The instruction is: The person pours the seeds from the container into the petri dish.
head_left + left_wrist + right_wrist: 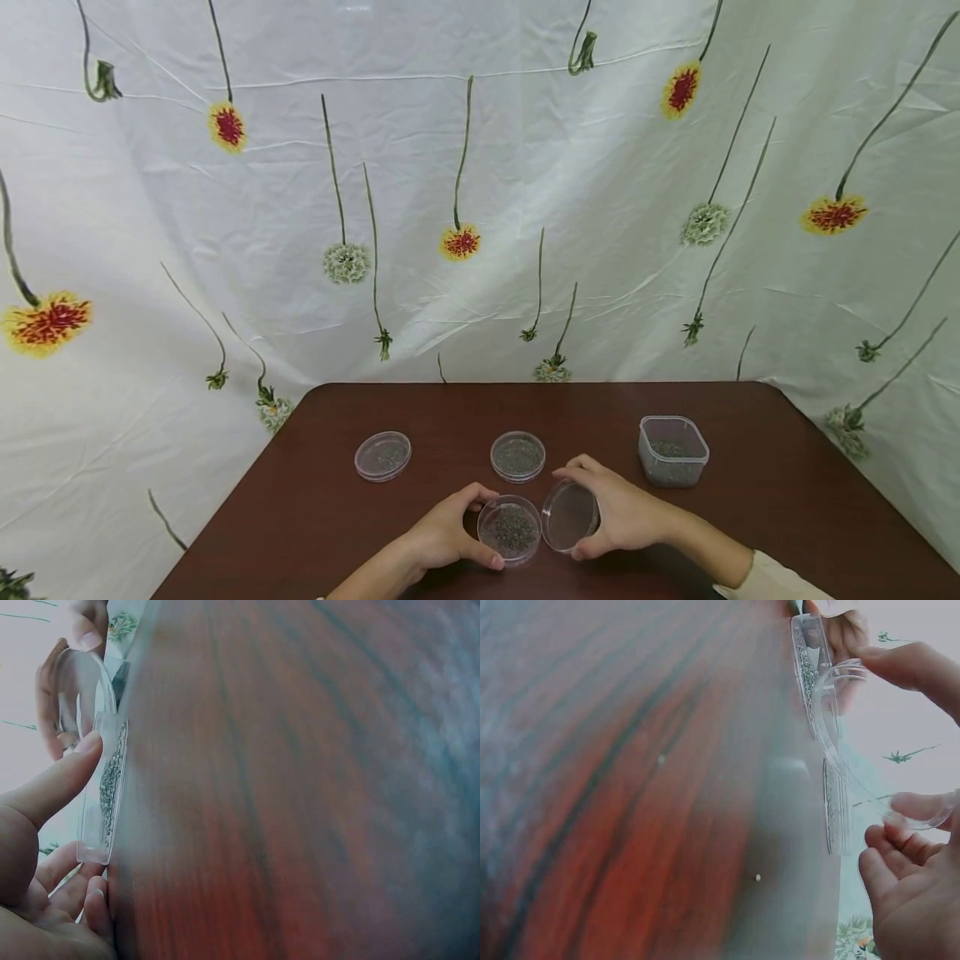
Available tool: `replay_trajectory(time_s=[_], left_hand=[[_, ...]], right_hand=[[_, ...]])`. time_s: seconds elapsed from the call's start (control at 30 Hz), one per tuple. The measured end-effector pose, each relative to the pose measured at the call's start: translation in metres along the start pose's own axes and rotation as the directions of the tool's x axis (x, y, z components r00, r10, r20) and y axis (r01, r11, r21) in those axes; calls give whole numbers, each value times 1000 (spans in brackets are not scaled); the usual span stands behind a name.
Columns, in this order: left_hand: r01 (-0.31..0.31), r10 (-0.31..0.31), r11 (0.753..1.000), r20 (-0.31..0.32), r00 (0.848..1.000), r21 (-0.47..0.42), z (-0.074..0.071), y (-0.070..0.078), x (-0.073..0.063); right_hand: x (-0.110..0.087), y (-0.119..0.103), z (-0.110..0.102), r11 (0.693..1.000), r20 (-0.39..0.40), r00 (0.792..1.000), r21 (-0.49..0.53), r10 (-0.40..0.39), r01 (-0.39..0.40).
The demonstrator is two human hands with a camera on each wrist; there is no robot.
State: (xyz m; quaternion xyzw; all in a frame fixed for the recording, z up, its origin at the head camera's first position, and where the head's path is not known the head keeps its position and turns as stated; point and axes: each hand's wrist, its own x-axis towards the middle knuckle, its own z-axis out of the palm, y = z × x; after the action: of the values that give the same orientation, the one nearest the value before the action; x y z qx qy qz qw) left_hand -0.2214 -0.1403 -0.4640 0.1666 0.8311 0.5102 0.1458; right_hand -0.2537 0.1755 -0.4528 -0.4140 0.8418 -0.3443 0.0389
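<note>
My left hand grips a round clear petri dish at its left side, thumb in front and fingers behind. Dark grey-green granules cover much of its bottom. In the left wrist view the dish stands level, its base at or just above the table. Just to the right, my right hand holds a clear petri dish lid by its edge, between thumb and fingers. The lid tilts beside the dish, its edge close to the rim; whether they touch I cannot tell.
Behind the hands stands another petri dish with granules, and a third dish with fewer lies to its left. A clear square tub of granules stands right, near my right hand. Small pale specks dot the brown table. A flowered cloth hangs behind.
</note>
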Motion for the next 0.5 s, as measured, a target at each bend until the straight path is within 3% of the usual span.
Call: replay_trajectory(time_s=[0.13, 0.27, 0.5], left_hand=[[2, -2, 1000, 2, 1000, 0, -1, 0, 0], [11, -11, 1000, 4, 1000, 1, -1, 0, -1], [-1, 1, 1000, 8, 1000, 2, -2, 2, -2]], right_hand=[[4, 1, 1, 991, -40, 999, 133, -2, 7], [8, 1, 3, 962, -79, 997, 269, -12, 34], [10, 2, 0, 969, -107, 993, 236, -50, 74]])
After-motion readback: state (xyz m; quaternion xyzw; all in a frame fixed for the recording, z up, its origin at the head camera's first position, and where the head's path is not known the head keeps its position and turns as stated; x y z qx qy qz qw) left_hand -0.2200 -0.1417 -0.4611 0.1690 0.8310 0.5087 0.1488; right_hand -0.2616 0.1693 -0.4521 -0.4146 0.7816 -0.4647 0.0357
